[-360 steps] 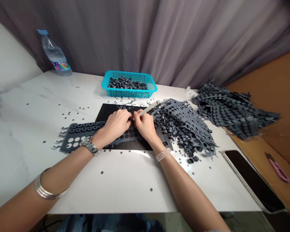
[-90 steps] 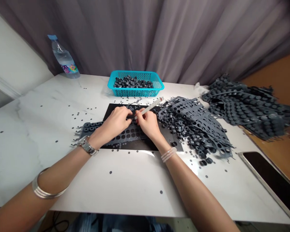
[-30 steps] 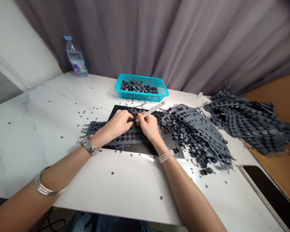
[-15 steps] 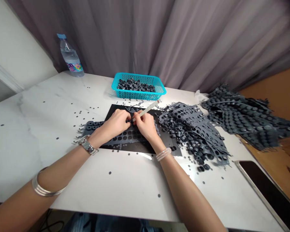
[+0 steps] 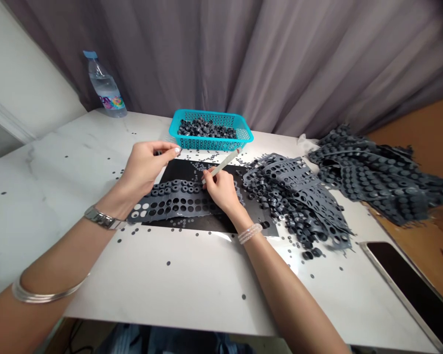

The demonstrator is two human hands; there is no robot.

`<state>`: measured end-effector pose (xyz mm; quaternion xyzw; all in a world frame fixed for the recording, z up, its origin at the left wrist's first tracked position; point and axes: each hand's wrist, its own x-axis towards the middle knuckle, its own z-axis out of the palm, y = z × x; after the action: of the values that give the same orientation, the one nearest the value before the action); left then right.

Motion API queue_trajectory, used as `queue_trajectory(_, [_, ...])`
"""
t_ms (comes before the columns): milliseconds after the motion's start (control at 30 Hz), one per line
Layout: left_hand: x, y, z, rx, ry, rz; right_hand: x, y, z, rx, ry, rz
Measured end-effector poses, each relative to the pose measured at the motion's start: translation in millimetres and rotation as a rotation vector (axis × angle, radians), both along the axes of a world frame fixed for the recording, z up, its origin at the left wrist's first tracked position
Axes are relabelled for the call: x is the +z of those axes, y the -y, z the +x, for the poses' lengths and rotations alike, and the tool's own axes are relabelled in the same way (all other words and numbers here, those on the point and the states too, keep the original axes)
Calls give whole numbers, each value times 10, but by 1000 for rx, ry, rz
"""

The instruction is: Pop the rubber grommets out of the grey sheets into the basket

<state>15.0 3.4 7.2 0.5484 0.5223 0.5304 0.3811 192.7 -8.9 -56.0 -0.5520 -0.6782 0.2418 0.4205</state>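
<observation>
My right hand (image 5: pixel 221 191) grips a pale flat stick-like tool (image 5: pixel 227 162), its lower end at the sheet. Under that hand lies a strip of dark grey rubber sheet (image 5: pixel 170 212) with rows of round holes and a row of thick rings along its far side. It rests on a black board (image 5: pixel 180 169). My left hand (image 5: pixel 147 164) is raised above the strip's left part, thumb and forefinger pinched together. A tiny dark bit shows at the fingertips, too small to name.
A turquoise basket (image 5: pixel 210 143) at the back holds many dark rings. Right of the board lie loose rings (image 5: pixel 302 226) and punched sheets (image 5: pixel 295 182), with more sheets (image 5: pixel 372 177) beyond. A phone (image 5: pixel 402 285) lies front right; a water bottle (image 5: pixel 107 88) stands back left. Small discs are scattered about.
My left hand has lifted off the strip and moved left and back, baring more of the holes and rings. My right hand stays nearly in place with the tool.
</observation>
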Motion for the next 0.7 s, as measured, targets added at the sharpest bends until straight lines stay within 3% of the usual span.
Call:
queue_trajectory(100, [-48,-51,-44,-210,527,-412,3,2,27,-7,-97,-24])
queue_trajectory(200, [-89,-50,-38,-295,819,-618,3,-2,81,-52,-232,-35])
queue_trajectory(467, [-57,27,-17,-337,984,-653,4,-42,211,-146,-525,-70])
queue_trajectory(700, [-54,42,-42,-366,1171,-688,77,74,191,-46,-459,-118])
